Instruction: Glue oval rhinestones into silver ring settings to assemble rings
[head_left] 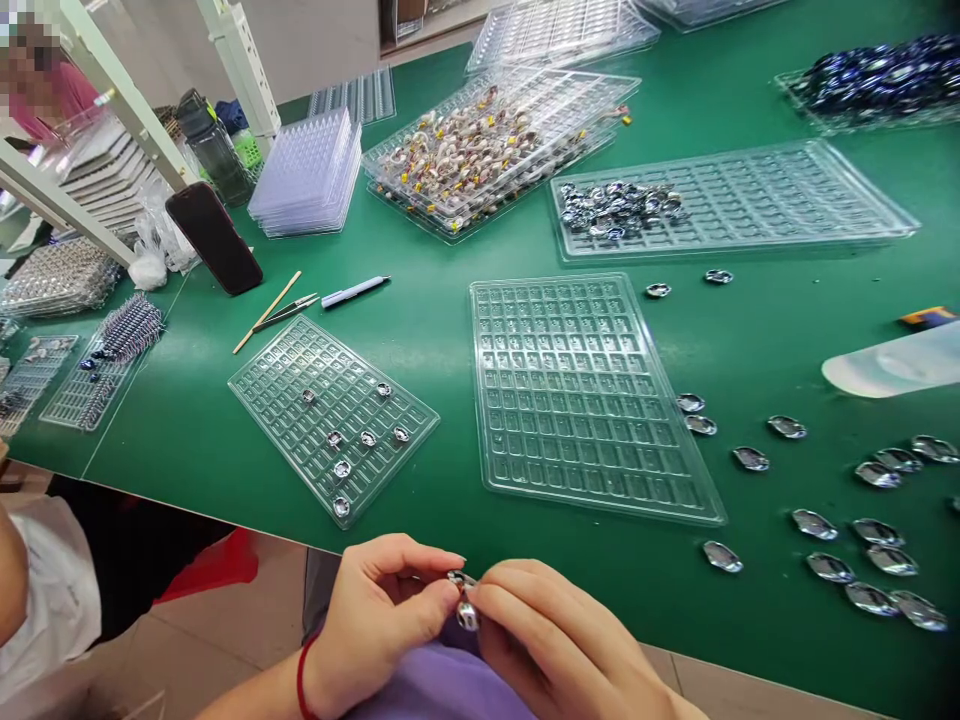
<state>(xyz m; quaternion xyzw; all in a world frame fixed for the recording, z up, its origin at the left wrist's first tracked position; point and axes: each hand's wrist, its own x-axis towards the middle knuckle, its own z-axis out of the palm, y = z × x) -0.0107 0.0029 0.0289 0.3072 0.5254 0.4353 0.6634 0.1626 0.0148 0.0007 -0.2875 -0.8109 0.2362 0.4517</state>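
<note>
At the table's front edge, my left hand (390, 605) pinches a small shiny metal part (457, 578) between thumb and forefinger. Fingers of my right hand (562, 640) close on a rounded silvery shell (467, 615) just below it. The two parts touch or nearly touch; my fingertips hide how they meet. Beyond my hands lies a clear plastic tray (259, 385) with several small metal pieces (367, 439) in its pockets. To its right is a larger clear tray (600, 510). Loose oval silvery shells (830, 568) are scattered on the green table at right.
Farther back are a tray of silvery shells (622, 208), stacked trays of small white-and-yellow parts (465, 150) and dark blue shells (877, 75). A phone (214, 238), tweezers (286, 312), a wooden stick (266, 314) and a pen (356, 290) lie left. A person (45, 580) sits at left.
</note>
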